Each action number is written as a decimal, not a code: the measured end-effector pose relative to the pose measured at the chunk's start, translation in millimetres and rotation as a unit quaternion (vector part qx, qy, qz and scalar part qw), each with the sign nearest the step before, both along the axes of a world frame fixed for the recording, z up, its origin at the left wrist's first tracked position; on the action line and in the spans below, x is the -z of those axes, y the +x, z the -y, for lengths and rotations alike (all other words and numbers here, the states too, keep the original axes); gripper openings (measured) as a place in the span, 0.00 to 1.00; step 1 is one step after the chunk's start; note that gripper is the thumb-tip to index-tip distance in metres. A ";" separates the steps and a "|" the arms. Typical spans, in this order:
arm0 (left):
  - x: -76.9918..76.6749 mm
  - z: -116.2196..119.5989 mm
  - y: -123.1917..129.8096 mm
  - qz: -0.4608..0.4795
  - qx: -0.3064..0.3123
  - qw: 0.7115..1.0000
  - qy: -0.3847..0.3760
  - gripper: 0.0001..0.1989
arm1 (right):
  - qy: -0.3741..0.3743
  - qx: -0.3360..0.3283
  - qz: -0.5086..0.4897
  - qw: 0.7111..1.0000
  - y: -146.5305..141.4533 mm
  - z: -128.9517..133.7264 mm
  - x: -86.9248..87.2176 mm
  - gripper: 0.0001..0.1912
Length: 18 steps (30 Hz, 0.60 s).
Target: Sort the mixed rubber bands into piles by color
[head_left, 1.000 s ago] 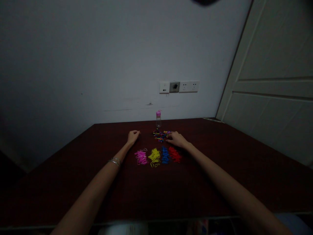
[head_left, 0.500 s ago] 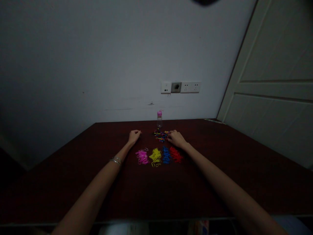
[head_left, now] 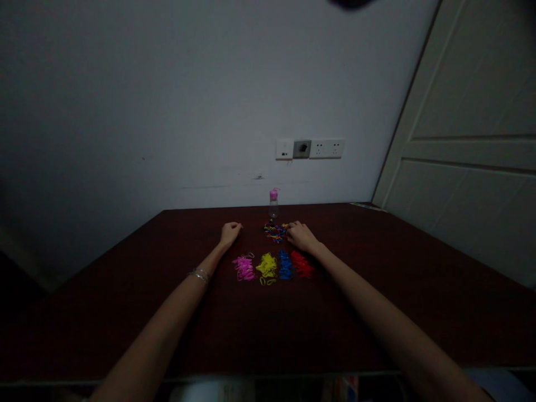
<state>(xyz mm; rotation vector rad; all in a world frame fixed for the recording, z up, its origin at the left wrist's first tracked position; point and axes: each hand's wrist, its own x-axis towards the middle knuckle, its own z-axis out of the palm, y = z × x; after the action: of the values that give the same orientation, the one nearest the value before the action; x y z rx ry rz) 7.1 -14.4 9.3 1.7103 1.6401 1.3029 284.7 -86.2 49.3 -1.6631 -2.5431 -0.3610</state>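
My right hand [head_left: 300, 235] rests on the table with its fingers bent together at the right edge of a mixed pile of coloured rubber bands [head_left: 276, 229]. What its fingertips hold is too small to make out. To the left, apart from the pile, my left hand [head_left: 230, 232] lies curled on the tabletop with nothing visible in it. Nearer to me, sorted rubber bands form a row: a pink heap [head_left: 244, 268], a yellow heap [head_left: 267, 265], a blue heap [head_left: 285, 264] and a red heap [head_left: 301, 264]. Two yellow bands lie just below their heap.
Behind the mixed pile stands a clear bottle [head_left: 273, 209] with a pink cap. The dark red table [head_left: 268, 329] meets a pale wall [head_left: 188, 111] with sockets [head_left: 326, 149]. A white panelled door [head_left: 473, 139] stands at the right.
My right hand has shifted very slightly at the edge of the mixed pile. My left hand and the sorted heaps look the same.
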 end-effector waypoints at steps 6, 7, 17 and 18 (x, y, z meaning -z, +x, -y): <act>1.5 -1.7 -0.8 0.001 0.007 1.000 0.005 0.14 | 0.004 -0.016 -0.008 1.000 -1.3 2.9 -2.9 0.13; 1.8 -2.1 -0.9 0.002 0.006 1.000 0.005 0.14 | 0.005 -0.019 -0.012 1.000 -1.3 3.2 -3.6 0.13; 0.2 -0.9 -0.4 -0.005 0.003 1.000 0.004 0.13 | -0.001 -0.039 -0.067 0.997 11.5 -6.3 -1.7 0.12; 0.4 -1.1 -0.4 -0.006 0.003 1.000 0.005 0.13 | -0.004 -0.041 -0.073 0.997 13.1 -7.5 -0.2 0.12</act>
<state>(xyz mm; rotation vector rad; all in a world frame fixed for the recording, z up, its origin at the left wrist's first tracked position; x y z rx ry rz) 6.6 -13.3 8.9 1.7297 1.6364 1.3026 297.8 -78.7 49.5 -1.5219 -2.4990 -0.2160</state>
